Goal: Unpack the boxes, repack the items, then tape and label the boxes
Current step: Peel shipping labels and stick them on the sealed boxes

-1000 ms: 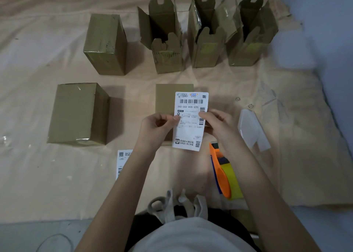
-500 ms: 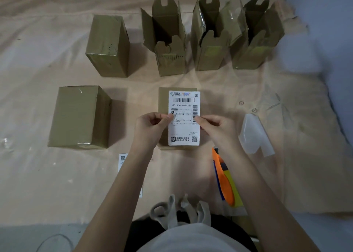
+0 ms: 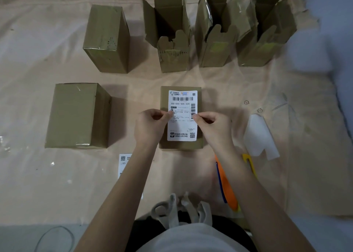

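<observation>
Both hands (image 3: 183,125) pinch the shipping label (image 3: 182,116) over the closed box (image 3: 200,144).

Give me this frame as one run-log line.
step: labelling | left hand: pinches shipping label | right hand: pinches same | label over closed box | three rear boxes open

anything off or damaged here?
Mostly tidy. The open box second in the back row has a torn, ragged front flap and crumpled tape. The label, pinched by the left hand and right hand, sits roughly square on its box.
</observation>
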Action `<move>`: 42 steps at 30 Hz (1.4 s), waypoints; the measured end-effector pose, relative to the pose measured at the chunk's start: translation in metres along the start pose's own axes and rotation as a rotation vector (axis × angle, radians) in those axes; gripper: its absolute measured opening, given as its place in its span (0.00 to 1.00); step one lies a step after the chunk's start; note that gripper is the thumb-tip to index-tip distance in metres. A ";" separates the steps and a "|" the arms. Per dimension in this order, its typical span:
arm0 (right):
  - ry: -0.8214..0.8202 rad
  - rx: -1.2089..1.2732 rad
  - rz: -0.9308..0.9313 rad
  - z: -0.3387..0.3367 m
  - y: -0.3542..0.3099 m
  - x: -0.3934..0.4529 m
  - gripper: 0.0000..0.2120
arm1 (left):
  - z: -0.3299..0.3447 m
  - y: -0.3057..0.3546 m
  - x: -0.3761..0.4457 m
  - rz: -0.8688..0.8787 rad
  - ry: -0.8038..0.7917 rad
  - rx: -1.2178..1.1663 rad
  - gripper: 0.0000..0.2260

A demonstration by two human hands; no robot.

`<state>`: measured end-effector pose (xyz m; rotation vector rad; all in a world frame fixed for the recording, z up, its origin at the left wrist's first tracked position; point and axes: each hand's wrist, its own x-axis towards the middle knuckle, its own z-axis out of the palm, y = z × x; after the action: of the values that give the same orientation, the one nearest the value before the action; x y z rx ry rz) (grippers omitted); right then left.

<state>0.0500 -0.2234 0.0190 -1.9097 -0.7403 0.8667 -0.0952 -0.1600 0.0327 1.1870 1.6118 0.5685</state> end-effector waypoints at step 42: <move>0.101 -0.088 -0.072 0.008 0.005 0.004 0.17 | 0.009 -0.013 0.015 0.054 0.076 0.132 0.09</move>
<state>0.0469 -0.2186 0.0110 -1.9764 -0.7923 0.6986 -0.0926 -0.1532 0.0122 1.3239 1.7075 0.5544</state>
